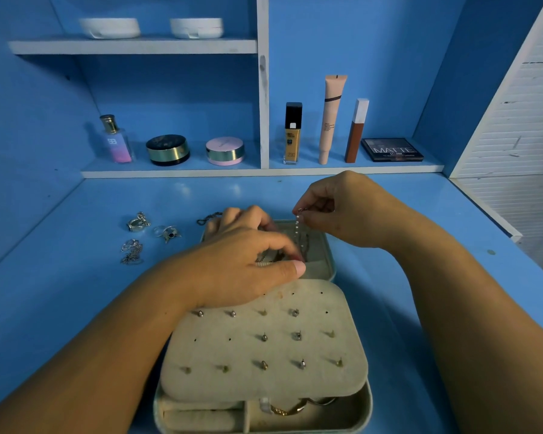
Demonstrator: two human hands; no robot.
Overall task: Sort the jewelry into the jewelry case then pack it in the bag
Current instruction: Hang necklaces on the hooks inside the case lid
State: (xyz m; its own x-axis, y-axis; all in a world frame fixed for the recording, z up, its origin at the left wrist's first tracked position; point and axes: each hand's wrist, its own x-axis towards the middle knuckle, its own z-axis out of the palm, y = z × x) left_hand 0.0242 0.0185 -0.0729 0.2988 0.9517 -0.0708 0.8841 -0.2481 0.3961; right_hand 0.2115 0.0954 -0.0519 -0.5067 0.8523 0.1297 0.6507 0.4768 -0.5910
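The right hand (336,211) is pinching the top of a beaded chain (298,227), which is hanging over the far half of the open jewelry case (242,352). The left hand (242,261) is pinching the chain's lower end. Rings (137,222) are lying on open desk (60,277), apart from the case's left edge.

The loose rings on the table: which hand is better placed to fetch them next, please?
Probably left: the rings lie left of the case, nearer the left hand; the right hand pinches a bead chain.
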